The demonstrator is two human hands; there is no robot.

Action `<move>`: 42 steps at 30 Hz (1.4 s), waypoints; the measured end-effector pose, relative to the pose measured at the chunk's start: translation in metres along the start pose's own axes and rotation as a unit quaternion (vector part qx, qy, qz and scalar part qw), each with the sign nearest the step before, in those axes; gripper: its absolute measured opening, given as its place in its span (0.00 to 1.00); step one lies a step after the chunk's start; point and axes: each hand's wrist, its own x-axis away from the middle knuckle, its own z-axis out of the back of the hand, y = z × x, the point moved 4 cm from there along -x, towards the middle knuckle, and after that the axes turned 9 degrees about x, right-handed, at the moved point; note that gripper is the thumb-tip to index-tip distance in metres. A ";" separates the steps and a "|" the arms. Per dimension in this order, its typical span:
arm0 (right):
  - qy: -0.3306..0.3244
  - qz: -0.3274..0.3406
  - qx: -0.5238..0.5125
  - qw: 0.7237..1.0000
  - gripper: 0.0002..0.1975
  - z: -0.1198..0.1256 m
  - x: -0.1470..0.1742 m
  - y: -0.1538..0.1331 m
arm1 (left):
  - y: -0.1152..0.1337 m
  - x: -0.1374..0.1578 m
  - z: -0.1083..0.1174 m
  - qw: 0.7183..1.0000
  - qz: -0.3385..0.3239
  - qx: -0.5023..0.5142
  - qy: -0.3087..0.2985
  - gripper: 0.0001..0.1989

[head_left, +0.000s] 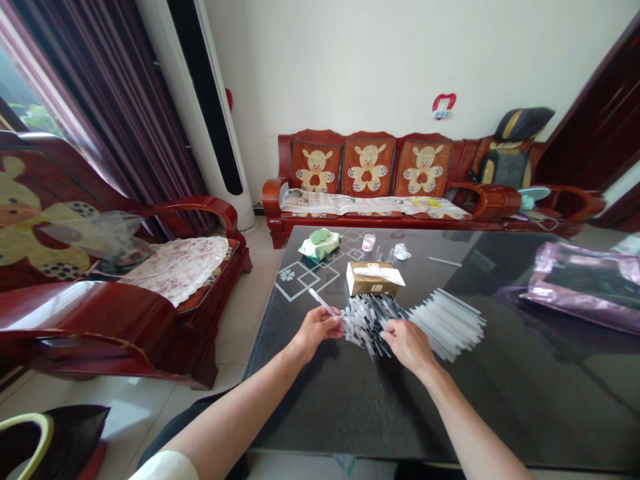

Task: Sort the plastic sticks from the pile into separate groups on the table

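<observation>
My left hand (317, 332) is closed around a slim whitish tube (323, 301), which slants up and to the left from the fingers. Beside it lies a loose pile of thin black sticks with pale, translucent ends (367, 323). At the right edge of that pile is my right hand (407, 341), its thumb and fingers pinched together. What sits between those fingertips is too small to make out. Just beyond my right hand, long translucent white tubes (450, 323) lie side by side in a flat heap.
A tissue box (373, 285) stands right behind the pile on the dark glossy table (400, 413). Farther back are a green wipes pack (320, 245), a small cup (369, 242), crumpled tissue (401, 251) and one loose tube (445, 262). A purple-edged clear bag (585, 313) lies at right.
</observation>
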 end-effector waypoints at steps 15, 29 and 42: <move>-0.041 0.008 -0.159 0.986 0.12 -0.001 -0.004 0.010 | 0.040 -0.012 0.030 0.991 -0.094 0.034 0.094 0.14; -0.002 0.022 -0.229 0.973 0.25 -0.003 0.002 -0.027 | 0.001 0.005 -0.015 0.997 -0.012 -0.029 -0.064 0.21; -0.273 0.004 -0.559 0.783 0.24 -0.026 0.018 -0.068 | 0.039 0.002 0.000 0.995 -0.060 -0.078 -0.030 0.20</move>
